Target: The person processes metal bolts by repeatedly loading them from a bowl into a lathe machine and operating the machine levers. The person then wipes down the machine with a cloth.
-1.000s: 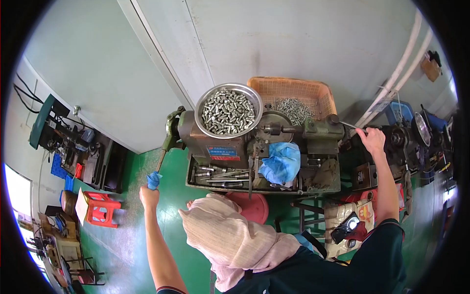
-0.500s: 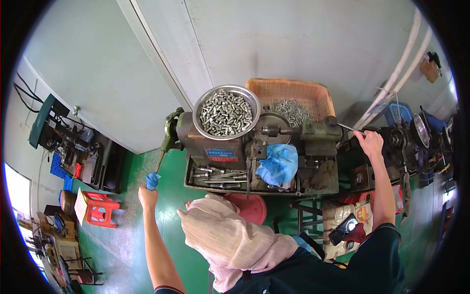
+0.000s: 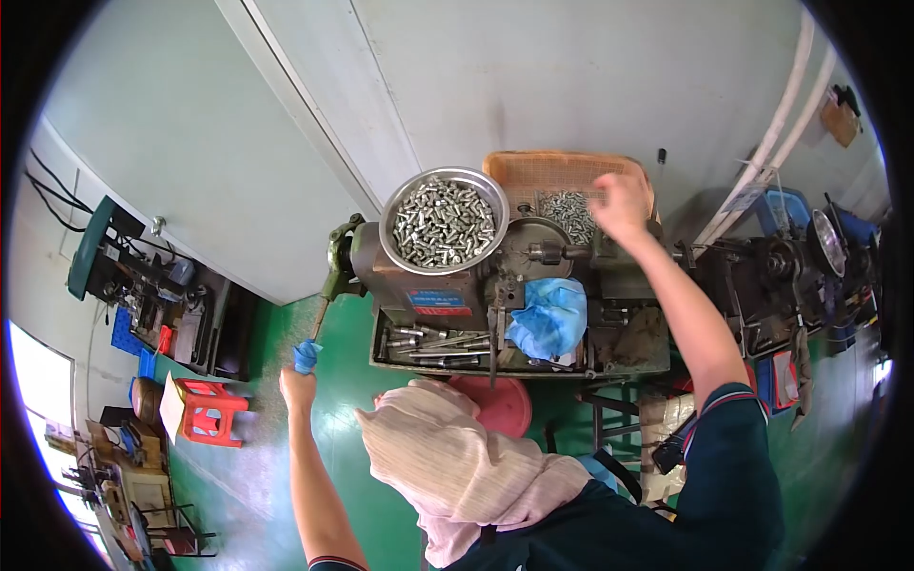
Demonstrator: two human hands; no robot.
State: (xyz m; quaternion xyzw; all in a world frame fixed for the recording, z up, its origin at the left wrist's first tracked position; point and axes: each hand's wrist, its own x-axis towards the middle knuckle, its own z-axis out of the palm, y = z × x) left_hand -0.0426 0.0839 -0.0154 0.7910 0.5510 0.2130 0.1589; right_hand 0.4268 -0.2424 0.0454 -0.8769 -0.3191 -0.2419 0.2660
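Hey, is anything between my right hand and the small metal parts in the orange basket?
Nothing visible stands between your right hand and the small metal parts in the orange basket; its height is unclear.

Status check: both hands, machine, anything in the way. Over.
Left hand gripping lever. Right hand at orange basket, grip unclear. Bowl of metal parts atop machine. Nothing plainly blocking either hand.
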